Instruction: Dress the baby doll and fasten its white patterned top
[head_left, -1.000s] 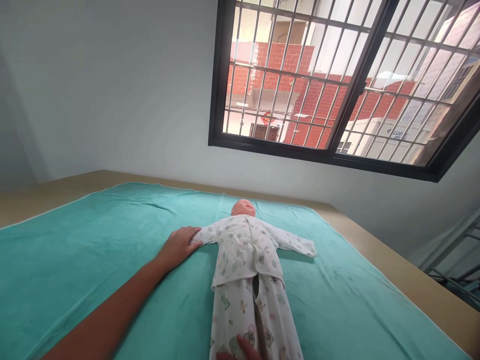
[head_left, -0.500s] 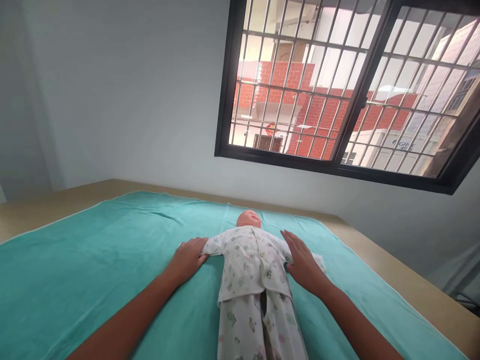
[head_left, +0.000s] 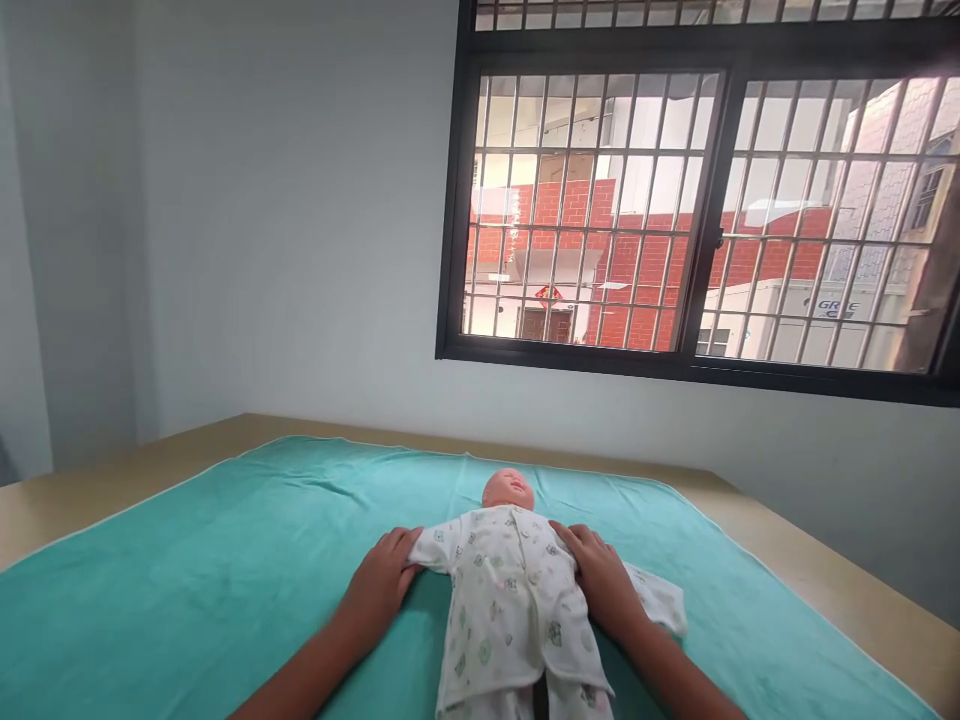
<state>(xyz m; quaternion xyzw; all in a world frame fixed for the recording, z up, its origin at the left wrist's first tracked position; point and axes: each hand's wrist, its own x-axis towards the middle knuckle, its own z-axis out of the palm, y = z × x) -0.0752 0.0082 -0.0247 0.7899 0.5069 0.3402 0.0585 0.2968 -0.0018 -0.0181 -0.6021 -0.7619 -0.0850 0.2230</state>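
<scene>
A baby doll (head_left: 508,488) lies on its back on a turquoise cloth (head_left: 225,560), its head toward the window wall. It wears a white printed top (head_left: 499,595) and matching trousers, mostly cut off by the lower edge of the view. My left hand (head_left: 384,575) is closed around the end of the sleeve on the left, fingers above and thumb below. My right hand (head_left: 600,575) rests on the doll's side near the shoulder, fingers stretched over the top's front. The other sleeve (head_left: 658,598) lies out on the cloth beyond my right wrist.
The cloth covers most of a tan board surface (head_left: 832,565), whose bare border shows along the sides and back. A pale wall (head_left: 300,230) rises behind it. A dark-framed window (head_left: 562,362) with metal bars is set in the wall at upper right.
My right hand has come down and inward from above the right sleeve onto the doll's side. My left hand stays at its sleeve. The view has tilted up, showing more window and less trousers.
</scene>
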